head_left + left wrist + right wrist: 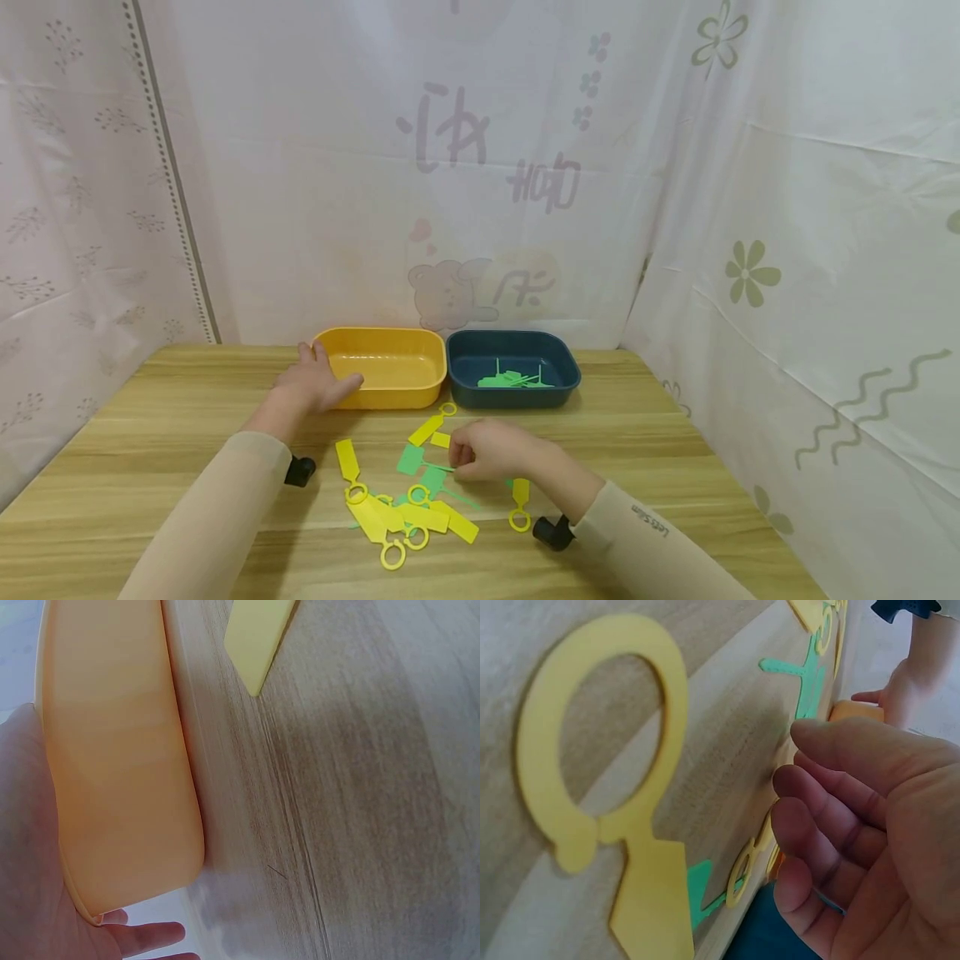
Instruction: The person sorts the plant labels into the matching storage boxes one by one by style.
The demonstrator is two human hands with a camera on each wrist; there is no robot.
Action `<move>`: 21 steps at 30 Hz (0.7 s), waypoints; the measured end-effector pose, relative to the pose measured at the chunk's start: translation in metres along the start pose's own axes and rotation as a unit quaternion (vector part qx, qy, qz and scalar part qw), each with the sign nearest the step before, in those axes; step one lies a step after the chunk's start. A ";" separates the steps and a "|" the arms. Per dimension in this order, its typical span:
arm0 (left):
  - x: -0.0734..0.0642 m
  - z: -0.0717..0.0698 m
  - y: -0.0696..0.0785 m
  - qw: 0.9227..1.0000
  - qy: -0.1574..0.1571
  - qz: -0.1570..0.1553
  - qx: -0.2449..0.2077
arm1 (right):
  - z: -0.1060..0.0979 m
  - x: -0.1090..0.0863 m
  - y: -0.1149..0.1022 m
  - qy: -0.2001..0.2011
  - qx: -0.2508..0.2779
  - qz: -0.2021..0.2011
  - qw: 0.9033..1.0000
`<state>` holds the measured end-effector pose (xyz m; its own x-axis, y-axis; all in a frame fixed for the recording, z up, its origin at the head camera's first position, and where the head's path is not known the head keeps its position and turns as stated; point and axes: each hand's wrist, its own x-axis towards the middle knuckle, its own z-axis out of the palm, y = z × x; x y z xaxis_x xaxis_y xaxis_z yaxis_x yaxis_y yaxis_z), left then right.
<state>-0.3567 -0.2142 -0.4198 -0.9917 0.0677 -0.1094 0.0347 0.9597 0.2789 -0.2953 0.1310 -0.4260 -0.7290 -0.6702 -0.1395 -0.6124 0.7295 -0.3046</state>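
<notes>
yellow tags [427, 518] and green tags [410, 459] loose on a wooden table [187, 433], between two hands and before two bins.

the head view places the left hand [311, 379] at the left end of the orange bin [386, 398]; only here are more green tags seen lying inside the adjoining dark blue bin [517, 399]. the left wrist view adds what the head view hides: fingers [154, 939] nearly straight, extending past the bin's end, the hand resting against the rim. the right hand [495, 450] is bent beside a green tag's stem; the right wrist view reveals its palm side, thumb close to curled fingers, though whether they pinch the stem cannot be told. that view also enlarges one yellow tag's ring, with the seam where its ends meet.
</notes>
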 end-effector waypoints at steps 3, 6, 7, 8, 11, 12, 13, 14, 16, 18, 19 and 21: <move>0.000 -0.001 0.000 1.000 -0.001 -0.001 0.000 | 0.001 0.001 0.000 0.002 -0.003 -0.001 1.000; 0.001 -0.001 -0.001 1.000 -0.003 -0.002 0.000 | 0.003 0.002 0.000 0.002 -0.005 0.001 1.000; 0.001 0.000 -0.001 1.000 -0.004 -0.003 0.000 | 0.003 0.002 0.000 0.001 -0.007 0.002 1.000; 0.002 0.000 -0.002 1.000 -0.004 -0.003 0.000 | 0.004 0.002 -0.001 0.001 -0.008 0.003 1.000; 0.002 0.001 -0.002 1.000 -0.004 -0.004 -0.002 | 0.003 0.000 -0.004 -0.001 -0.006 0.002 1.000; 0.003 0.002 -0.002 1.000 -0.003 -0.004 -0.003 | 0.002 -0.001 -0.005 -0.001 -0.005 0.002 1.000; 0.002 0.002 -0.002 1.000 -0.002 -0.003 -0.003 | 0.002 -0.001 -0.005 -0.001 -0.005 0.001 1.000; 0.002 0.002 -0.002 1.000 -0.001 -0.005 -0.005 | 0.002 -0.002 -0.005 -0.001 -0.004 0.000 1.000; 0.001 0.001 -0.002 1.000 -0.001 -0.002 -0.004 | 0.001 -0.002 -0.005 -0.001 -0.002 -0.001 1.000; 0.001 0.001 -0.001 1.000 0.000 -0.003 -0.005 | 0.001 -0.002 -0.004 -0.002 -0.002 -0.003 1.000; 0.001 0.001 -0.001 1.000 0.000 -0.004 -0.006 | 0.001 -0.002 -0.003 -0.002 -0.002 -0.003 1.000; 0.001 0.000 -0.001 1.000 0.001 -0.002 -0.006 | 0.001 -0.002 -0.002 -0.001 -0.002 -0.003 1.000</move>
<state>-0.3576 -0.2153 -0.4204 -0.9920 0.0627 -0.1094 0.0285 0.9565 0.2903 -0.2918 0.1306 -0.4259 -0.7244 -0.6749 -0.1405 -0.6182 0.7261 -0.3010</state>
